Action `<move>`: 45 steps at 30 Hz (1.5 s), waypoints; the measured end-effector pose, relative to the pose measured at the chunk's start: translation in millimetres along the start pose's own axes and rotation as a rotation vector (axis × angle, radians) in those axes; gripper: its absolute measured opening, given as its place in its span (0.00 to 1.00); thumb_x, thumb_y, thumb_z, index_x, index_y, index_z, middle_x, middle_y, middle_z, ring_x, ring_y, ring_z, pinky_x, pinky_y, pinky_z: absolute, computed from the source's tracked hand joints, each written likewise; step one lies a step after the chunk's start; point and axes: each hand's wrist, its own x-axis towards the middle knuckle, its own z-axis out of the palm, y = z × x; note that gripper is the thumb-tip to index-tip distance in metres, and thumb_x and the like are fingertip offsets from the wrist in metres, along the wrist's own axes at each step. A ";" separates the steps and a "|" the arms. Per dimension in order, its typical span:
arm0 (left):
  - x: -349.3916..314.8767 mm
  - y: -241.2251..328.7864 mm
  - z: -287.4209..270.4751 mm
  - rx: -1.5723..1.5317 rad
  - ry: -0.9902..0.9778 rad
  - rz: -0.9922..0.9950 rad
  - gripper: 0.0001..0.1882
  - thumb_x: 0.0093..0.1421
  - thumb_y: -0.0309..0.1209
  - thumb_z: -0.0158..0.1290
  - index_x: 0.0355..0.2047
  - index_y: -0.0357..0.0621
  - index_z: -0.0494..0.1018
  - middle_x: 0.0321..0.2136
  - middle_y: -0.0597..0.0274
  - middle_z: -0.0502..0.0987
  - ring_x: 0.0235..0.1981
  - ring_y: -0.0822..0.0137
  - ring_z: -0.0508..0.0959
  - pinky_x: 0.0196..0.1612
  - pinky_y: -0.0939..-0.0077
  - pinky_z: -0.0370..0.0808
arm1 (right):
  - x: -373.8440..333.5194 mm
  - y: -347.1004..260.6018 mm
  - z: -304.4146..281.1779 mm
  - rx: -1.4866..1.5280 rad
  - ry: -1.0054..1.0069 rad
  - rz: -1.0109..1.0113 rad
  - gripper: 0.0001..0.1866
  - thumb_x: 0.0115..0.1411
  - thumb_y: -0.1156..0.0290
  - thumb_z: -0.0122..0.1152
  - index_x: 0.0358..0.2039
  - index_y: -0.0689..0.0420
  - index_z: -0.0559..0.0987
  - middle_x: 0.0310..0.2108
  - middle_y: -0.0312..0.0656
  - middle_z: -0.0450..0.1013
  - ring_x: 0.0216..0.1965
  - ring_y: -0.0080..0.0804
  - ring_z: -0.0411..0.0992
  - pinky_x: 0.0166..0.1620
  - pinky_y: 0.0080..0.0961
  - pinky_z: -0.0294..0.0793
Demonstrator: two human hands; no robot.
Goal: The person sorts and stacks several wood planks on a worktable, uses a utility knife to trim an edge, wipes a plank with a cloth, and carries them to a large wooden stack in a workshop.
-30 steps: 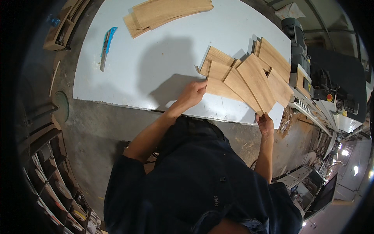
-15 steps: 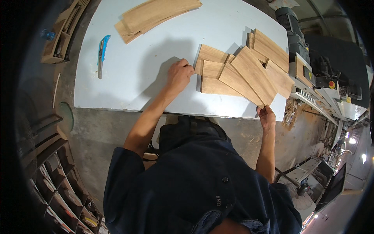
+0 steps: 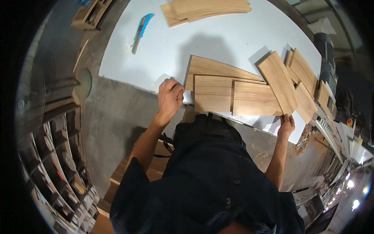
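Note:
Several flat light-brown wooden boards lie overlapping at the near edge of the white table. My left hand (image 3: 170, 99) has its fingers closed at the near left corner of the rear board (image 3: 208, 68). In front of that one are a left board (image 3: 212, 93) and a right board (image 3: 256, 98), side by side and partly overlapping. A slanted board (image 3: 277, 82) rests across their right end. My right hand (image 3: 287, 125) pinches the boards' near right corner, where the slanted board meets the right board; which of them it grips cannot be told.
More boards (image 3: 303, 70) lie at the table's right end, and a curved stack of wood pieces (image 3: 206, 9) at the far side. A blue utility knife (image 3: 142, 31) lies at the far left of the white table (image 3: 156, 50). Shelving (image 3: 58, 156) stands at lower left, machinery at right.
The boards have been drawn toward me and now reach the near table edge, the front ones lying more side by side. My left hand came nearer with them. The whole view has also shifted.

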 end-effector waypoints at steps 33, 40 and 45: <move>74.2 -97.0 -100.0 0.444 0.131 -0.362 0.22 0.63 0.41 0.54 0.53 0.40 0.73 0.29 0.52 0.78 0.32 0.52 0.77 0.38 0.59 0.74 | -174.0 -38.0 285.6 -1.066 -1.465 -1.225 0.55 0.48 0.42 0.68 0.66 0.65 0.55 0.70 0.60 0.43 0.71 0.58 0.39 0.71 0.52 0.38; 201.2 -139.9 -77.6 0.005 -0.046 -0.807 0.22 0.64 0.46 0.53 0.44 0.36 0.73 0.25 0.54 0.81 0.23 0.64 0.81 0.29 0.73 0.76 | -183.4 -27.5 301.0 -1.033 -1.367 -1.140 0.61 0.39 0.39 0.72 0.69 0.54 0.55 0.69 0.66 0.40 0.70 0.67 0.36 0.68 0.62 0.34; 210.9 -129.0 -60.6 -0.451 0.105 -0.945 0.20 0.64 0.47 0.53 0.41 0.39 0.74 0.26 0.56 0.80 0.25 0.72 0.80 0.24 0.82 0.74 | -183.0 -29.5 299.9 -0.943 -1.363 -1.140 0.59 0.38 0.42 0.74 0.67 0.55 0.60 0.67 0.64 0.46 0.69 0.65 0.40 0.69 0.59 0.37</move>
